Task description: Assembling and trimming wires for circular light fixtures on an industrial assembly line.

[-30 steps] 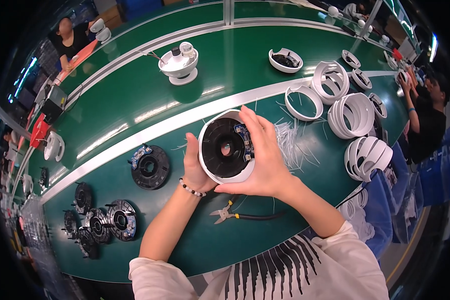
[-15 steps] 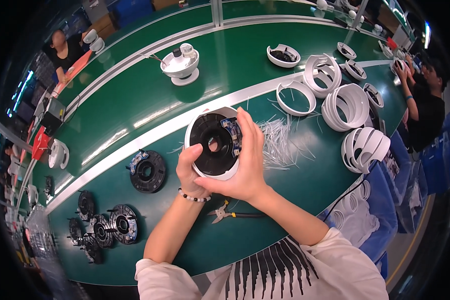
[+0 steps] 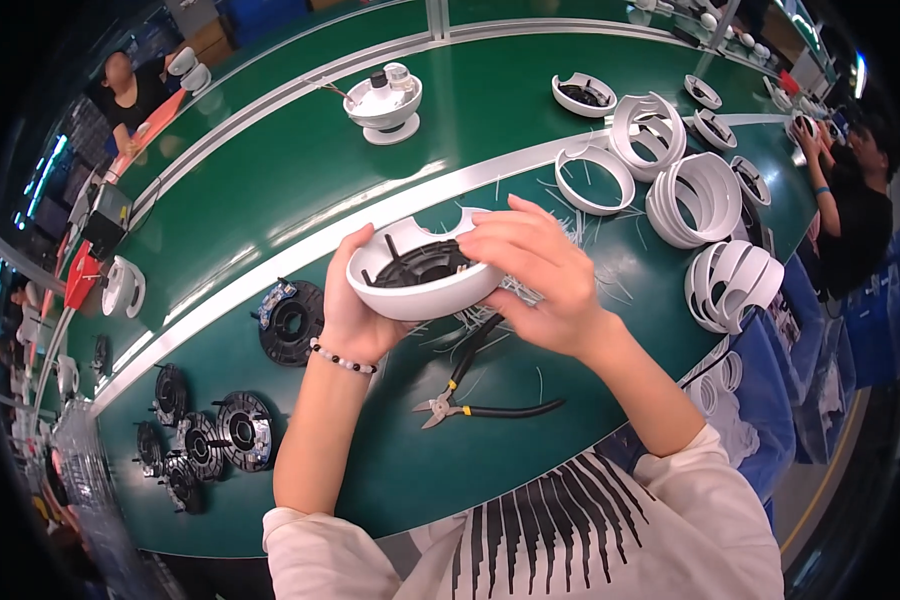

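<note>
Between my hands, above the green table, is a round white plastic housing (image 3: 425, 297) with a notched rim. Inside it sits a black disc-shaped insert (image 3: 420, 265) with upright posts. My left hand (image 3: 355, 305) wraps the housing's left side, thumb near the rim. Fingers of my right hand (image 3: 545, 265) lie over the right rim, the thumb below; they partly hide the insert. Under the housing, black-handled side cutters (image 3: 440, 407) lie with jaws apart. A black disc with a blue circuit board (image 3: 290, 322) rests left of my left hand.
Several more black discs (image 3: 245, 431) lie at the lower left. White rings (image 3: 695, 205) stand in stacks at the right, beside scattered clear plastic strips (image 3: 610, 240). A white bowl-shaped assembly (image 3: 383, 105) stands beyond the pale rail. A co-worker (image 3: 855, 200) works at the far right.
The housing has tipped from facing me to opening upward, showing its white outer wall. My right hand has shifted to the right rim, and the cutters are now more exposed.
</note>
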Motion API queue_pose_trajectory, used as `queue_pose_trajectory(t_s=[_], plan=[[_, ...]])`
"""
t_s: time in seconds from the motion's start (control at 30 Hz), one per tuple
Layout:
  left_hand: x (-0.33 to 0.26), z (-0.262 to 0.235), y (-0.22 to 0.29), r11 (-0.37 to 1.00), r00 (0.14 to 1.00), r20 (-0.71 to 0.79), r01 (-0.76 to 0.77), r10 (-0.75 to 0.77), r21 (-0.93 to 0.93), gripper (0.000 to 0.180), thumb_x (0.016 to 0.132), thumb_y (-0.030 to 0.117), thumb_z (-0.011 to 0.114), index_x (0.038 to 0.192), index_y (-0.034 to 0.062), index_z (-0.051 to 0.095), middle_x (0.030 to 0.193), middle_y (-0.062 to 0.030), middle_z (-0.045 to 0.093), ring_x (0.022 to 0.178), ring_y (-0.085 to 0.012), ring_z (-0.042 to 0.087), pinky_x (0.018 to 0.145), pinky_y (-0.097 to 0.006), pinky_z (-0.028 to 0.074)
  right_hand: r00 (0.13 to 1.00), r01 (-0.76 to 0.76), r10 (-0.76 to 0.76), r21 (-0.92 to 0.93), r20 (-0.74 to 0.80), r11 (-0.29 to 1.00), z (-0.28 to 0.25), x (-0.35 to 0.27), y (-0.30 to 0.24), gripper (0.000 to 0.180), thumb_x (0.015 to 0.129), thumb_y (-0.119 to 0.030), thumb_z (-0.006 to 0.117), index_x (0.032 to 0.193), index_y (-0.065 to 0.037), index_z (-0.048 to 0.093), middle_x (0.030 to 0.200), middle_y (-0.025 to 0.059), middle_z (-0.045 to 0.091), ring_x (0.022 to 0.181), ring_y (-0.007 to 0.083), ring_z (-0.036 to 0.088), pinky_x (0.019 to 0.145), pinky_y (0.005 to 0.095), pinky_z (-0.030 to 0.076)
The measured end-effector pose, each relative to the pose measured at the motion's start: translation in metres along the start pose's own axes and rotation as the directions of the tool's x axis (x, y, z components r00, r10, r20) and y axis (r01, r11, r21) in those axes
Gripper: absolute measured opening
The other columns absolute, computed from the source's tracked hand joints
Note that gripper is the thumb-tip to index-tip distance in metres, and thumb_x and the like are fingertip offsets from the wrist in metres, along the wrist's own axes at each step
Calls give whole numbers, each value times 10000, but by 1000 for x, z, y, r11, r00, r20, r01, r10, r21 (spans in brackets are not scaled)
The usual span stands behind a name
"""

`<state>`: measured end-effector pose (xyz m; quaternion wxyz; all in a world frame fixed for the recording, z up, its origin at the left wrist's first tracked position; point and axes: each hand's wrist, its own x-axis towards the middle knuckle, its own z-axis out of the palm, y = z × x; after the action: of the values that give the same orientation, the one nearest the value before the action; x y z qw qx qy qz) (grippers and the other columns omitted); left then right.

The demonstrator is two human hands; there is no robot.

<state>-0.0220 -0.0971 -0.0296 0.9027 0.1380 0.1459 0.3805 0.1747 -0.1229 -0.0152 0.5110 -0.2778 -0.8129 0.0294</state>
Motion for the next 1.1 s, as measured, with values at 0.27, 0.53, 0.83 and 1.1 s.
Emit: queue_pose_trajectory(t_s=[0.27,0.53,0.83,1.1], plan=[[0,1,-1,964,982,-184,87,-41,251,551,837,408,252,1049,-48,478,850,-203,595,606,-270,615,430,-318,529,986,-146,153,93,-70,985,-1,0,1,410,537,-35,716,930,-41,598,855,95,611,776,254,583,677,305,473],[1,-1,1,917,967,-234,183,-102,355,419,839,418,321,1052,121,526,434,26,371,302,-54,324,285,-188,281,974,-211,199,120,107,970,-17,-11,15,413,563,-67,729,946,-29,580,909,91,612,825,251,588,740,330,464],[9,7,-18,904,943,-331,117,28,411,309,848,372,350,993,134,483,491,-16,473,329,-100,376,335,-242,316,988,76,-65,-70,138,995,-5,7,8,474,507,-99,736,951,-46,578,889,71,596,779,236,568,704,348,440],[7,11,-22,919,939,-308,-21,153,393,368,847,365,349,1084,91,416,502,-32,459,336,-104,357,336,-248,301,1000,12,-12,-80,11,997,5,0,6,396,481,-57,738,857,-39,614,749,54,601,663,209,561,578,305,426]])
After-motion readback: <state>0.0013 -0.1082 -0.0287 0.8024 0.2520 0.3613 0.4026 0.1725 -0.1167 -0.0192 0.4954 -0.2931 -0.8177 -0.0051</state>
